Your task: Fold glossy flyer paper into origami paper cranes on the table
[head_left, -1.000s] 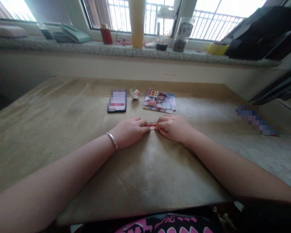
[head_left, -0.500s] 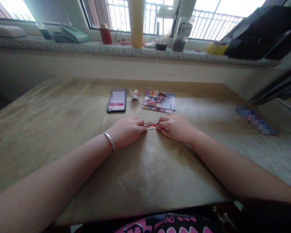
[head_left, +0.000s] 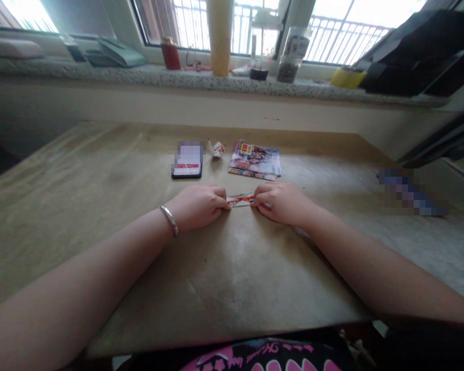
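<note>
My left hand (head_left: 199, 205), with a silver bracelet at the wrist, and my right hand (head_left: 280, 202) rest on the brown paper-covered table (head_left: 100, 206). Both are closed in a pinch on the two ends of a small folded strip of colourful paper (head_left: 240, 200), which lies flat between them. Most of the strip is hidden under my fingers. Beyond my hands lie a stack of colourful printed sheets (head_left: 255, 160), a small folded paper piece (head_left: 216, 148) and a dark phone (head_left: 187, 160).
A blurred blue object (head_left: 410, 193) lies at the table's right. The stone windowsill (head_left: 139, 77) behind holds a yellow cylinder (head_left: 219, 36), a red cup (head_left: 170, 54), jars, a yellow item and dark bags at the right.
My left hand has slid a little to the left, so more of the paper strip shows between my hands. My right hand has barely moved.
</note>
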Demonstrator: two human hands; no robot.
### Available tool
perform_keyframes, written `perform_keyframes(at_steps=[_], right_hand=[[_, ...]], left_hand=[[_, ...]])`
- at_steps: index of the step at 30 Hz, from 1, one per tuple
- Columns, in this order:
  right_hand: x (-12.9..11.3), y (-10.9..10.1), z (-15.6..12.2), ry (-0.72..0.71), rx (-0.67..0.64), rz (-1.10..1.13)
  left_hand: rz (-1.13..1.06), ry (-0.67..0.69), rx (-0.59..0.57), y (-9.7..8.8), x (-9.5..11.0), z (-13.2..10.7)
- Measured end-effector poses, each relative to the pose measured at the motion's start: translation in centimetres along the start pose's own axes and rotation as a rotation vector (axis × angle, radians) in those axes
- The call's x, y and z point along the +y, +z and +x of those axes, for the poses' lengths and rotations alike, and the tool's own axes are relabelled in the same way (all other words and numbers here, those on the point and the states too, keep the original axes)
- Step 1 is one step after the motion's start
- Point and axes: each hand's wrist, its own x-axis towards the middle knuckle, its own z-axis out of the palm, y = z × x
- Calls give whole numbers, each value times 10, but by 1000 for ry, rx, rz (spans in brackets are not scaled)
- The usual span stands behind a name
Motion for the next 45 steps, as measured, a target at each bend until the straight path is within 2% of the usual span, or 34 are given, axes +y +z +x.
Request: perform_keyframes(at_steps=[9, 15, 20, 24, 28, 34, 38, 45], right_hand=[[0, 0, -1, -9, 4, 26], [0, 1, -2, -16, 30, 75], [7, 9, 0, 9, 96, 303], [11, 14, 2, 43, 128, 475], [8, 13, 1, 93, 136, 385], [-1, 13, 1, -35, 119, 197], [-9, 14, 4, 23, 109, 120], [-15, 15, 10, 79, 118, 158]], left_hand=[[3, 10, -7, -3, 0, 0], [11, 25, 62, 0, 7, 0], [31, 53, 82, 2, 17, 1], [36, 62, 155, 9, 21, 2], [29, 57, 211, 14, 19, 4], [27, 56, 152, 11, 18, 6], [35, 44, 126, 10, 19, 7], [-24, -13, 176, 15, 15, 9]])
